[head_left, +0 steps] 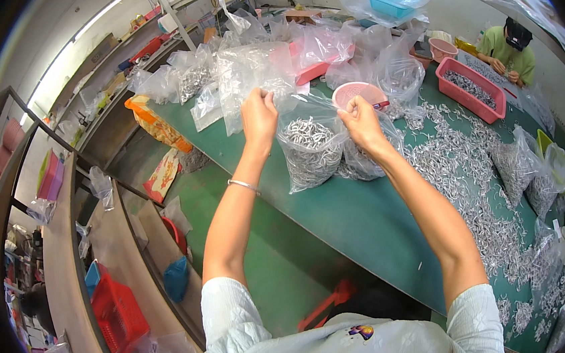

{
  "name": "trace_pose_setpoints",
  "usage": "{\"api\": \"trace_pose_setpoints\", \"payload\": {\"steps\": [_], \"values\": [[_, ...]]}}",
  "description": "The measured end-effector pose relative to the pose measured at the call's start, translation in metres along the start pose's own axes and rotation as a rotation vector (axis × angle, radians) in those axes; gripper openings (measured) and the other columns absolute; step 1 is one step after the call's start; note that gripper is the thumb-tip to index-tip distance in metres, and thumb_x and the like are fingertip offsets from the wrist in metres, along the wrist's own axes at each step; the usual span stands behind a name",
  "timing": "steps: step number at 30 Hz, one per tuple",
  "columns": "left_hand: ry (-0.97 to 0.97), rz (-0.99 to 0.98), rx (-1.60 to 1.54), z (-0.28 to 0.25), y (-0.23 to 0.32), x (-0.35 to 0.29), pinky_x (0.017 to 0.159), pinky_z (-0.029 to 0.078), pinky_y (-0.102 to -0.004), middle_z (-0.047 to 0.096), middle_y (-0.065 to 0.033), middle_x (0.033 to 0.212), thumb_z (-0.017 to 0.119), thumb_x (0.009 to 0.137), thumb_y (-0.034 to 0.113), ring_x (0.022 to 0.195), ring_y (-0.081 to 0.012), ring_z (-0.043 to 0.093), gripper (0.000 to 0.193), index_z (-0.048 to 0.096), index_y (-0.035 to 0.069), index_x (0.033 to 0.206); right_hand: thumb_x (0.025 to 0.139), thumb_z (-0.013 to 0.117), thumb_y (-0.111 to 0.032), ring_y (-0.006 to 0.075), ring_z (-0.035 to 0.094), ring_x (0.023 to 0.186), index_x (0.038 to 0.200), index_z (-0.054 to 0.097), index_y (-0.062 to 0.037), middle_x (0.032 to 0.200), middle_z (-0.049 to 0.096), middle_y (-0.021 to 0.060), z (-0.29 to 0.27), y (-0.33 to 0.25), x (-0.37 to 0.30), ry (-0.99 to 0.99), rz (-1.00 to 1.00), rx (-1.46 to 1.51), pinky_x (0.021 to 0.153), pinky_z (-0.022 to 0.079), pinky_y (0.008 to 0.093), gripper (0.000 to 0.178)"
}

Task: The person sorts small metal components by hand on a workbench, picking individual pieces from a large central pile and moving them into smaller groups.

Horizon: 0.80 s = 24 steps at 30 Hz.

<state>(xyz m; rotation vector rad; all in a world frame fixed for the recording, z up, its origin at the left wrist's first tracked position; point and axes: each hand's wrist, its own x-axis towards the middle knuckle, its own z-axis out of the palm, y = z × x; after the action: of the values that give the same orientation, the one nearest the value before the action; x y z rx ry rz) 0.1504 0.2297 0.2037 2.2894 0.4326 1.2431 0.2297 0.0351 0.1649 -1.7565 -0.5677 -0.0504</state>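
Both my arms reach forward over the green table. A clear plastic bag (312, 152), its lower part filled with small silvery curved metal pieces, rests on the tabletop between my hands. My left hand (259, 120) is closed in a pinch on the bag's upper left edge. On its other upper edge, my right hand (360, 124) pinches the plastic, so the mouth is stretched between them. Another filled clear bag (366, 159) stands right beside it, partly behind my right wrist. Just beyond my right hand sits a pink round basket (360, 93).
Loose metal pieces (460, 168) cover the table's right side. A pink rectangular basket (470, 89) of pieces stands far right, near a co-worker (512, 52) in green. Clear bags and a pink tray (316, 66) crowd the back. Wooden shelving with a red basket (116, 315) stands left.
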Motion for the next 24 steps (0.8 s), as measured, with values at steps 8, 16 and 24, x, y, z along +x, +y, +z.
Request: {"api": "trace_pose_setpoints", "payload": {"steps": [8,16,24], "values": [[0.107,-0.148,-0.157,0.0,-0.008,0.0,0.06,0.048,-0.0374,0.065,-0.0197,0.067,0.064,0.087,0.011,0.063,-0.028,0.064,0.017,0.063,-0.006,0.084,0.086,0.067,-0.014,0.0141,0.049,0.066,0.083,0.049,-0.0037,0.069,0.051,0.0053,0.002,-0.012,-0.013,-0.078,-0.047,0.094,0.059,0.042,0.0329,0.021],[-0.072,-0.106,-0.169,-0.004,-0.012,-0.005,0.059,0.045,-0.0311,0.056,-0.0006,0.074,0.066,0.091,0.023,0.065,-0.0126,0.051,0.03,0.062,-0.003,0.106,0.09,0.064,-0.02,0.0107,0.051,0.071,0.101,0.053,-0.0014,0.079,0.056,0.0039,-0.001,-0.02,-0.007,-0.057,0.238,0.179,0.065,0.046,0.0268,0.024],[-0.001,0.403,-0.272,-0.018,0.093,-0.105,0.094,0.04,-0.0353,0.053,-0.0125,0.117,0.058,0.089,-0.001,0.11,-0.0241,0.051,0.028,0.055,-0.002,0.117,0.088,0.064,-0.011,0.0241,0.055,0.096,0.112,0.052,-0.002,0.103,0.055,0.0111,-0.107,0.004,-0.144,-0.06,-0.108,-0.043,0.087,0.045,0.0363,0.029]]}}
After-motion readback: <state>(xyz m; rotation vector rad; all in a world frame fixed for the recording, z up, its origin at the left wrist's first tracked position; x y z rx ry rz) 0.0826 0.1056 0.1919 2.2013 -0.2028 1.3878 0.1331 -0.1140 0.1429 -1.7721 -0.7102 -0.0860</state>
